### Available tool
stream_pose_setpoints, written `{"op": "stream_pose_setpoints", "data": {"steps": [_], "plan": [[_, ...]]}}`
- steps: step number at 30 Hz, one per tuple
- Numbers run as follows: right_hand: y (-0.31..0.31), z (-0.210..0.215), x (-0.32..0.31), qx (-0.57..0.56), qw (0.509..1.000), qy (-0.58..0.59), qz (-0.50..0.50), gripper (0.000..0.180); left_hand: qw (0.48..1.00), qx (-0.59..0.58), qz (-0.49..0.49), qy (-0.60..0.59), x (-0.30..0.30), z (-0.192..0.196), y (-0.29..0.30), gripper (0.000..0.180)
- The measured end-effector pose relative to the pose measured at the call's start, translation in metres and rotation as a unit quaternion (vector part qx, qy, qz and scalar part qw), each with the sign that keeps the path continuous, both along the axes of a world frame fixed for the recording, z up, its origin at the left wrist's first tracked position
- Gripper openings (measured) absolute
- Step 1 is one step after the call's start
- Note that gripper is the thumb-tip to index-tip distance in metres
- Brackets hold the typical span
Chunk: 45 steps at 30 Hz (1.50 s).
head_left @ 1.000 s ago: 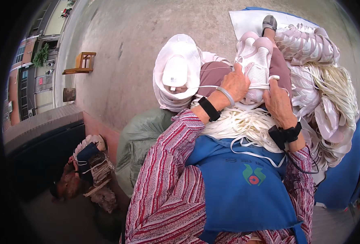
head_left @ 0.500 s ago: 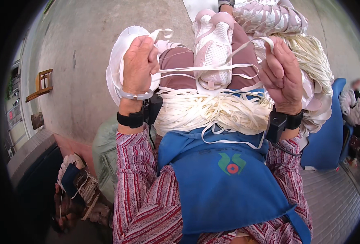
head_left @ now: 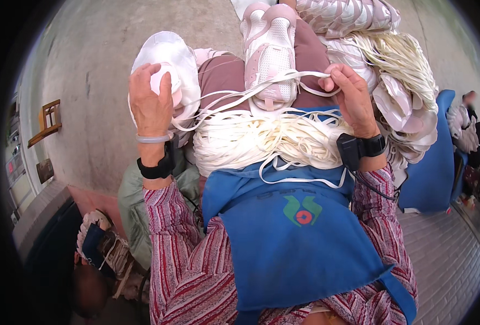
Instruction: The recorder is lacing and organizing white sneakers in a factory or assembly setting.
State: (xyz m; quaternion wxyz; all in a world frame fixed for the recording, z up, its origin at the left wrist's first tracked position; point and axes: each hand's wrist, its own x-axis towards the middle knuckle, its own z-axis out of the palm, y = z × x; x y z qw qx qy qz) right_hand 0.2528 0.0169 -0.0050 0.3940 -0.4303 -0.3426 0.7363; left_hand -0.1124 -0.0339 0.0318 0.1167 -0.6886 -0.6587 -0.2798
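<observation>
**Right hand (head_left: 353, 100) pinches a flat white shoelace (head_left: 307, 73)**

The thumb and fingertips are pressed together on the lace. It is thin and flat, so a small pinch is probably enough. The left hand (head_left: 151, 105) has its thumb and fingers spread apart, in front of a white shoe piece (head_left: 183, 49). I cannot tell if it touches that piece.

The pink and white mesh shoe upper (head_left: 269, 62) lies on the lap, between the two legs in plum trousers (head_left: 221, 81). The legs may help stop it from sliding. It has tiny holes, smooth pink parts, two round pink ends far from the body and a little pink tab at the near end. The lace runs across it, with loose strands going off to the left.

Closer to the belly, a fat bundle of cream laces (head_left: 267, 141) lies across the lap, maybe so both hands can get to it. Under it is a blue apron (head_left: 283, 244).

On the right are a stack of pink and white uppers (head_left: 348, 16) and more pale laces (head_left: 405, 59), close by, perhaps for easy reach. Farther out are a blue chair (head_left: 427, 168), a green bag (head_left: 134, 208) and a wooden chair (head_left: 48, 124).
</observation>
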Motion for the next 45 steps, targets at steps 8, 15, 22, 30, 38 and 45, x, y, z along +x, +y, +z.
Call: {"op": "stream_pose_setpoints", "data": {"steps": [8,15,22,30,38,45], "plan": [[-0.008,0.018,0.014,0.350,0.830,-0.387,0.196,0.012,0.915,-0.185,-0.271,-0.234,0.127,-0.024,0.057,0.016],[-0.011,0.005,-0.016,0.501,0.705,-0.490,0.109,0.009,0.920,-0.250,-0.281,-0.108,0.142,-0.029,0.047,0.015],[0.005,0.000,-0.012,0.488,0.761,-0.406,0.137,0.013,0.903,-0.253,-0.301,-0.174,0.133,-0.022,0.046,0.011],[0.031,0.009,-0.042,0.316,0.871,-0.363,0.097,0.014,0.730,-0.214,0.001,-0.649,0.053,-0.003,0.041,0.011],[0.031,0.007,-0.037,0.302,0.837,-0.436,0.134,0.017,0.754,0.023,0.070,-0.653,-0.040,0.040,0.001,0.025],[0.033,0.008,-0.005,0.220,0.882,-0.405,0.098,0.020,0.668,0.572,0.234,-0.414,-0.135,0.115,-0.168,0.015]]}}
